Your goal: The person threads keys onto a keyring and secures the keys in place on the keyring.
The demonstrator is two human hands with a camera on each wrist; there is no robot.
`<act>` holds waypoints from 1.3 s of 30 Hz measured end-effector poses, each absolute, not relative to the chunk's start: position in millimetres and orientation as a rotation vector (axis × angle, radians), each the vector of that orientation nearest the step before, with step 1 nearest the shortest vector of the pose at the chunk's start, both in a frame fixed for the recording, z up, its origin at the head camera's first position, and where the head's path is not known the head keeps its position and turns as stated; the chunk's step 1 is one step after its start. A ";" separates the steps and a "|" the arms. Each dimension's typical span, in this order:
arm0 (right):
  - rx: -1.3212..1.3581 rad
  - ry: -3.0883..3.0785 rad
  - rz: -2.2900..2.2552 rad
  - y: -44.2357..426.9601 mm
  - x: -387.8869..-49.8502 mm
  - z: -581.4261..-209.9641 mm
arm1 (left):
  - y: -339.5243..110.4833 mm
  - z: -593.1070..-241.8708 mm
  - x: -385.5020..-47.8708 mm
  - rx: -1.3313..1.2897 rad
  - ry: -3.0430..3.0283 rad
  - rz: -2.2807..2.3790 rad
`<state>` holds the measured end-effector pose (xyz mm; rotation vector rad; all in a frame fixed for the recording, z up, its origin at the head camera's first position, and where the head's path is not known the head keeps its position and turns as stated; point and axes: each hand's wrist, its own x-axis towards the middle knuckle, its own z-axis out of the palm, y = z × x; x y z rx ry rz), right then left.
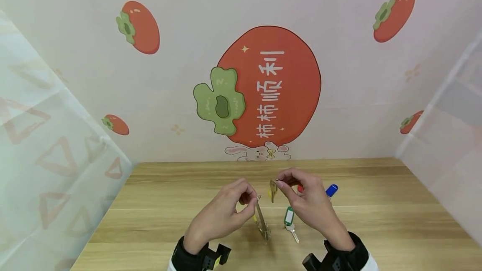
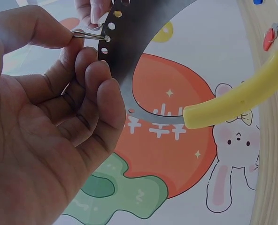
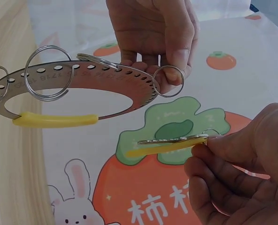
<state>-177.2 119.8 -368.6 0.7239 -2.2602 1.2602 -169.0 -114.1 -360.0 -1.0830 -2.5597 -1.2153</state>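
My left hand [image 1: 226, 210] pinches a small split ring [image 2: 89, 35] between thumb and index finger. That ring passes through an edge hole of a round metal key-holder plate [image 2: 125, 44], which hangs from it above the table. The plate has numbered holes, a yellow grip [image 3: 57, 120] and several larger split rings on its far side in the right wrist view. To the right, my right hand [image 1: 306, 200] holds up a brass-coloured key [image 1: 273, 190] with a yellow tag [image 3: 162, 150], pinched at its top end. Key and plate are apart.
On the wooden table [image 1: 158, 221] lies a silver key [image 1: 292, 231] with a green tag [image 1: 289, 216]. A blue tag [image 1: 332, 190] lies beyond my right hand, and a red tag [image 1: 300, 188] is partly hidden behind it. A printed backdrop [image 1: 180, 53] stands behind.
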 end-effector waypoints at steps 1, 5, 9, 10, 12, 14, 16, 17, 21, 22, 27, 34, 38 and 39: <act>0.720 -2.260 1.262 119.7 -177.2 -368.7 | -114.1 -360.0 -169.0 -1.084 -2.559 -1.214; 0.721 -2.251 1.268 119.4 -177.5 -368.9 | -114.2 -360.0 -168.9 -1.086 -2.555 -1.209; 0.727 -2.246 1.266 119.3 -177.5 -369.0 | -114.4 -360.0 -168.9 -1.085 -2.554 -1.208; 0.726 -2.248 1.262 119.4 -177.4 -369.1 | -114.3 -360.0 -168.9 -1.085 -2.554 -1.211; 0.725 -2.254 1.259 120.0 -177.3 -369.3 | -114.3 -359.9 -169.0 -1.084 -2.555 -1.217; 0.728 -2.262 1.266 120.7 -177.3 -369.2 | -114.3 -359.9 -169.0 -1.083 -2.557 -1.222; 0.735 -2.272 1.276 121.6 -177.5 -369.0 | -114.4 -359.9 -169.0 -1.082 -2.557 -1.225; 0.738 -2.276 1.283 122.1 -177.7 -368.7 | -114.5 -359.9 -169.0 -1.083 -2.558 -1.224; 0.747 -2.295 1.286 123.9 -178.5 -368.0 | -114.5 -359.9 -169.0 -1.085 -2.554 -1.220; 0.748 -2.299 1.283 124.2 -178.7 -367.7 | -114.5 -359.8 -169.0 -1.085 -2.554 -1.219; 0.750 -2.317 1.291 125.1 -179.3 -366.9 | -114.3 -360.1 -169.2 -1.087 -2.554 -1.222; 0.750 -2.313 1.294 126.0 -179.9 -367.1 | -114.6 -360.6 -169.3 -1.090 -2.561 -1.219; 0.779 -2.293 1.273 126.7 -180.7 -368.0 | -114.6 -361.3 -170.1 -1.093 -2.555 -1.203; 0.789 -2.286 1.267 126.9 -180.9 -368.2 | -114.5 -361.5 -170.3 -1.095 -2.553 -1.198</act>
